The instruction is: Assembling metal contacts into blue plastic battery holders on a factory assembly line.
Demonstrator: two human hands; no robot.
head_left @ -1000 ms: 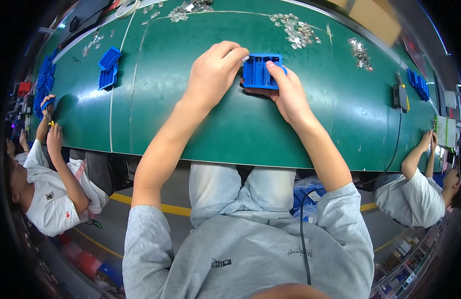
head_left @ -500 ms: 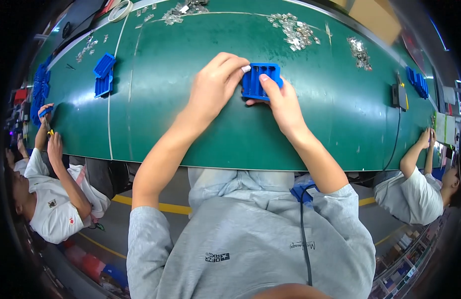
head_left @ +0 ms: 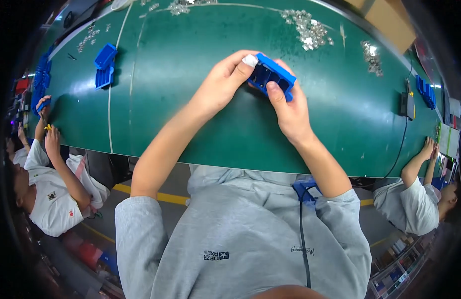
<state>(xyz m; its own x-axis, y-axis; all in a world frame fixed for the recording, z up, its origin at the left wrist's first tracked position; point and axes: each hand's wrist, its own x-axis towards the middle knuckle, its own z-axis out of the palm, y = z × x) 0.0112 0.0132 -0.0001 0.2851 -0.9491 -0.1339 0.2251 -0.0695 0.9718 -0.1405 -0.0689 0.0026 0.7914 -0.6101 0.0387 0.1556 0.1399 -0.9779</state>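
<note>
A blue plastic battery holder (head_left: 273, 71) with long parallel slots is held tilted above the green table, between my two hands. My right hand (head_left: 290, 107) grips its right end, thumb pressed on the front and fingers behind. At its upper left corner my left hand (head_left: 221, 82) is closed on the holder, the other fingers partly hidden behind it. A white covering (head_left: 250, 60) sits at the tip of a left-hand digit, touching the corner; whether it is a finger cot or tape I cannot tell. Any small part under that fingertip is hidden.
Small shiny metal pieces lie in piles (head_left: 310, 34) along the table's far side. Two blue holders (head_left: 105, 75) rest at the left, more (head_left: 425, 92) at the right beside a black-and-yellow device (head_left: 407, 105) with a cable. Co-workers (head_left: 56, 194) sit on both sides.
The holder has turned clockwise and tipped. My left hand has moved from beside its upper left corner to a grip on that corner. The whole view has shifted slightly.
</note>
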